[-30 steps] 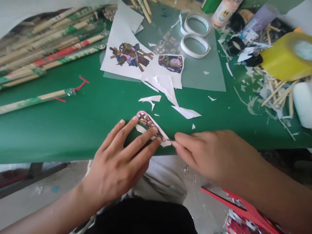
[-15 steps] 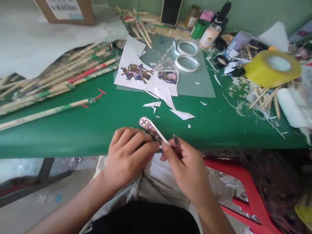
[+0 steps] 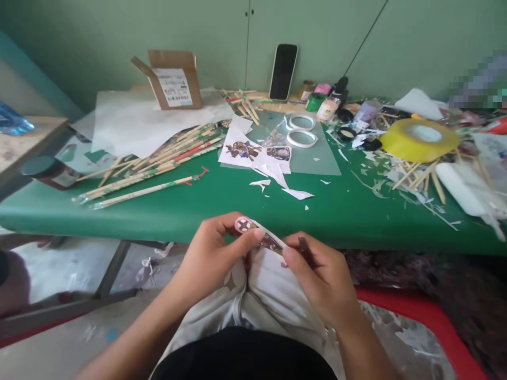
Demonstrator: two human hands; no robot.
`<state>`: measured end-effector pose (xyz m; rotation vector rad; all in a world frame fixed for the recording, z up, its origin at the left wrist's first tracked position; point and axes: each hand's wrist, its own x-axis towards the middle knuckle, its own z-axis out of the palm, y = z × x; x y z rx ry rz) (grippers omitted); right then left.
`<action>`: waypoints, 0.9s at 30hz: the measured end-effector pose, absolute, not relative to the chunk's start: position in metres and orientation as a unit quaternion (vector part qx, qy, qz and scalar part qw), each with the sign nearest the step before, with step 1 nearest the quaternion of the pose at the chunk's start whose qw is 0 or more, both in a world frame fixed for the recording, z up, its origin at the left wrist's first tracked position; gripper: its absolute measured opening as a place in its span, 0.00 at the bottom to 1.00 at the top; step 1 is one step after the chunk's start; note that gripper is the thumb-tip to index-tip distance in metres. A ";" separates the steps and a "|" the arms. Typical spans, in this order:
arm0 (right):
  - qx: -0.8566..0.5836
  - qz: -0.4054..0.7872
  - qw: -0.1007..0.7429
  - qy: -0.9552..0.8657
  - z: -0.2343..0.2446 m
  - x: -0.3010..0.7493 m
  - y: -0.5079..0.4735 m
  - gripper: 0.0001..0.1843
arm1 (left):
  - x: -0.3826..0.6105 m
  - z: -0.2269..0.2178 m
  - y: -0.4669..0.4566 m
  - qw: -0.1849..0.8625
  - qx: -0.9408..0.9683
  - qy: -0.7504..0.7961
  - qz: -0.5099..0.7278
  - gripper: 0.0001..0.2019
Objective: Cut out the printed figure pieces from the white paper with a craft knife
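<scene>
Both my hands hold a long printed paper cut-out (image 3: 259,235), pink and brown with a round end, above my lap in front of the green table (image 3: 222,211). My left hand (image 3: 214,256) pinches its round end between thumb and fingers. My right hand (image 3: 320,272) pinches the other end and also carries a thin dark blade-like tool (image 3: 304,244) between its fingers. On the table lies a white sheet with printed figures (image 3: 253,150) and white paper scraps (image 3: 297,193).
A bundle of wrapped wooden sticks (image 3: 158,161) lies at the left. Two white tape rings (image 3: 301,130), a yellow tape roll (image 3: 420,140), small jars, a phone (image 3: 283,71) and an open cardboard box (image 3: 172,79) stand at the back. A red chair edge (image 3: 431,327) is at lower right.
The cut-out has been lifted off the table edge towards my lap, with both hands pinching it. The camera has tilted up, so the back wall and box have come into view.
</scene>
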<state>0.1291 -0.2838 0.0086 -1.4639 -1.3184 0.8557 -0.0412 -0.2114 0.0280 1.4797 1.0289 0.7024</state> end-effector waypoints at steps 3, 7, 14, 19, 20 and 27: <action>-0.574 0.351 0.513 -0.533 0.018 0.124 -0.286 0.13 | -0.041 0.038 -0.224 0.548 0.650 0.445 0.281 0.13; -0.542 0.431 0.494 -0.527 0.029 0.125 -0.284 0.15 | -0.042 0.049 -0.234 0.527 0.675 0.444 0.262 0.14; -0.509 0.462 0.504 -0.523 0.028 0.124 -0.292 0.17 | -0.043 0.053 -0.243 0.584 0.655 0.388 0.282 0.17; -0.541 0.454 0.518 -0.483 0.030 0.119 -0.297 0.18 | -0.045 0.053 -0.249 0.610 0.637 0.381 0.278 0.19; -0.547 0.445 0.523 -0.479 0.032 0.117 -0.297 0.17 | -0.046 0.052 -0.250 0.619 0.628 0.383 0.273 0.19; -0.560 0.402 0.525 -0.499 0.041 0.110 -0.298 0.14 | -0.048 0.053 -0.255 0.616 0.629 0.397 0.259 0.18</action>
